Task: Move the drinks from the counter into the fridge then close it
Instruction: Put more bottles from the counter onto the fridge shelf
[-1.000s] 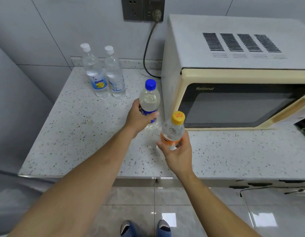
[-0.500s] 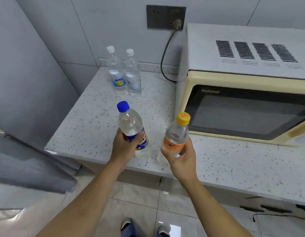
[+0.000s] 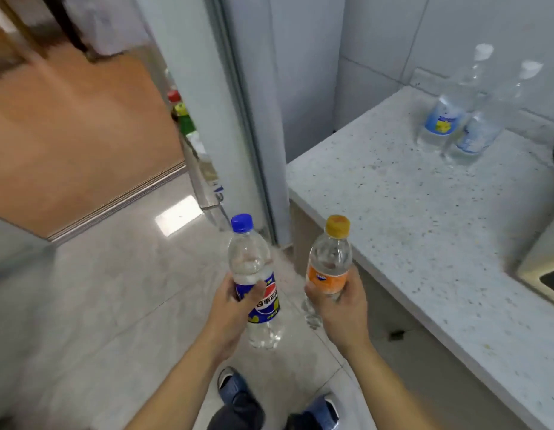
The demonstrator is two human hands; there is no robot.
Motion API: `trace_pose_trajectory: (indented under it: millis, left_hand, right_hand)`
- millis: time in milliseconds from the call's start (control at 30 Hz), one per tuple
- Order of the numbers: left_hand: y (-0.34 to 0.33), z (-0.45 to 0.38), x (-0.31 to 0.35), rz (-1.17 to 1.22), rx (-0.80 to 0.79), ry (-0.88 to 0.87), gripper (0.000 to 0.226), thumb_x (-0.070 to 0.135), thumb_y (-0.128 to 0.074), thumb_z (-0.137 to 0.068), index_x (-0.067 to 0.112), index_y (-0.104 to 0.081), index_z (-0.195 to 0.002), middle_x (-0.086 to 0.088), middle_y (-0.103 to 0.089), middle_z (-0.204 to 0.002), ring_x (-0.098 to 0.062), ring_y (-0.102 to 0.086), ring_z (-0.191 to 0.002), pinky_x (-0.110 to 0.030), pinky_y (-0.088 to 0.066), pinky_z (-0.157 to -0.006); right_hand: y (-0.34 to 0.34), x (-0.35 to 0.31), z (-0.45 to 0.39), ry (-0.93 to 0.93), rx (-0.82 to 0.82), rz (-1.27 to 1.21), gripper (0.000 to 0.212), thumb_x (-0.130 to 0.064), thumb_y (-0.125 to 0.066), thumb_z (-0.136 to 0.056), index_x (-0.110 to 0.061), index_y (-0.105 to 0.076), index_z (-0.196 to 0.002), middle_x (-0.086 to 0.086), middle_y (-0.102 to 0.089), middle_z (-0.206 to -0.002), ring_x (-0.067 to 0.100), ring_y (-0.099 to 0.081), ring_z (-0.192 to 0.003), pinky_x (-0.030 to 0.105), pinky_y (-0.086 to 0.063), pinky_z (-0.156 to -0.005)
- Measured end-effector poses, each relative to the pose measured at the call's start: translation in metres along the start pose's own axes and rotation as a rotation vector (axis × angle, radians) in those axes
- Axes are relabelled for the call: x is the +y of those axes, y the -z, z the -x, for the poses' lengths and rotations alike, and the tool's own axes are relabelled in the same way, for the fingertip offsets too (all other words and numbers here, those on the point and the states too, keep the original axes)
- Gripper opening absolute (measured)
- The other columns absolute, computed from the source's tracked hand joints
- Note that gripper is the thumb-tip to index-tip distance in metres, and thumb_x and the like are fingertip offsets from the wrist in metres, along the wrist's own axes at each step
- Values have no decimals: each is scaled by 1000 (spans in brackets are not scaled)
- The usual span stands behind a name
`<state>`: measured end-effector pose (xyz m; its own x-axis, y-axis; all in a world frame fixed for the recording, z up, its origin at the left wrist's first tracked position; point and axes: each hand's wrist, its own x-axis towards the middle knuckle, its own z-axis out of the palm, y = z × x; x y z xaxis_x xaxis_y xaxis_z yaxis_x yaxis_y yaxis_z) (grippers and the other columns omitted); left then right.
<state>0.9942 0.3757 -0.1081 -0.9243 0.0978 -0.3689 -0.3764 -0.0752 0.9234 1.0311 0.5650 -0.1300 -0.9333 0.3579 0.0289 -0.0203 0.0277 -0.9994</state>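
1. The blue-capped bottle [image 3: 254, 280] is clear plastic with a blue, red and white label, held upright over the floor, leaning slightly, its cap on.
2. The orange-capped bottle [image 3: 330, 268] is clear with an orange label, held upright just beside the first, near the bench [image 3: 409, 231] edge.
3. Two clear white-capped bottles stand upright, touching or nearly so, at the back of the bench: one with a blue-and-yellow label [image 3: 446, 116], one with a pale blue label [image 3: 483, 125]. Both are blurred.
4. The fridge [image 3: 238, 103] stands open left of the bench; bottles [image 3: 182, 116] show in its door shelf.
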Motion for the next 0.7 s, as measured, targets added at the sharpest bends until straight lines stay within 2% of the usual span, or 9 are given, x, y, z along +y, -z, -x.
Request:
trace_pose_trajectory:
  millis: [100, 167, 233, 333, 467, 500, 600, 700]
  left_hand:
    - [45, 17, 3, 36, 118, -8, 102, 71, -87, -39, 23, -59, -124, 0, -74, -111, -19, -72, -99, -27, -58, -75]
    - [77, 27, 4, 63, 187, -15, 103, 72, -86, -39, 24, -57, -125, 0, -74, -112, -19, -71, -101, -30, -58, -79]
    - [111, 36, 6, 76, 232, -26, 95, 71, -86, -43, 28, -57, -124, 3, -74, -111, -19, -71, -102, -29, -58, -78]
    - [165, 49, 10, 94, 278, -54, 72, 57, -81, -55, 35, -57, -119, 8, -73, -109, -19, -70, -103, -25, -58, -72]
    - [243, 63, 15, 111, 337, -78, 69, 55, -79, -53, 39, -55, -116, 10, -71, -110, -17, -69, -103, -25, -57, -76]
    - [258, 65, 17, 107, 349, -86, 69, 56, -79, -52, 40, -55, -115, 10, -71, -111, -17, -68, -104, -26, -58, -77]
    - [308, 68, 22, 98, 375, -123, 70, 56, -79, -53, 39, -55, -116, 8, -70, -113, -16, -68, -103, -31, -58, -82]
    - [346, 67, 27, 89, 392, -134, 64, 56, -79, -53, 41, -56, -111, 17, -72, -104, -8, -70, -97, -21, -58, -71]
  right_hand:
    - [-50, -1, 10, 0, -116, 10, 45, -41, -77, -68, -30, -58, -108, -17, -66, -96, 2, -64, -84, 9, -48, -73]
    - [-83, -4, 18, 1, -185, 15, 50, -41, -78, -67, -27, -58, -111, -14, -67, -97, 5, -65, -86, 13, -50, -73]
    - [-118, -6, 27, 10, -241, 20, 52, -40, -79, -68, -25, -58, -112, -10, -67, -96, 9, -65, -87, 16, -51, -74]
    - [-174, -11, 43, 8, -293, 2, 54, -41, -79, -69, -22, -58, -115, -8, -67, -99, 11, -66, -89, 19, -52, -74]
    - [-250, -15, 69, -15, -338, -16, 59, -40, -80, -70, -16, -58, -119, -2, -67, -101, 12, -66, -90, 36, -58, -77]
    - [-265, -16, 73, -10, -336, -18, 60, -39, -81, -70, -15, -58, -119, -2, -67, -101, 12, -66, -90, 37, -58, -77]
    - [-313, -16, 82, -2, -344, -5, 52, -36, -81, -71, -15, -59, -113, 4, -68, -97, 15, -66, -85, 35, -55, -76]
    - [-349, -16, 86, 0, -368, 23, 40, -29, -81, -75, -19, -59, -108, 2, -68, -94, 17, -66, -84, 37, -56, -76]
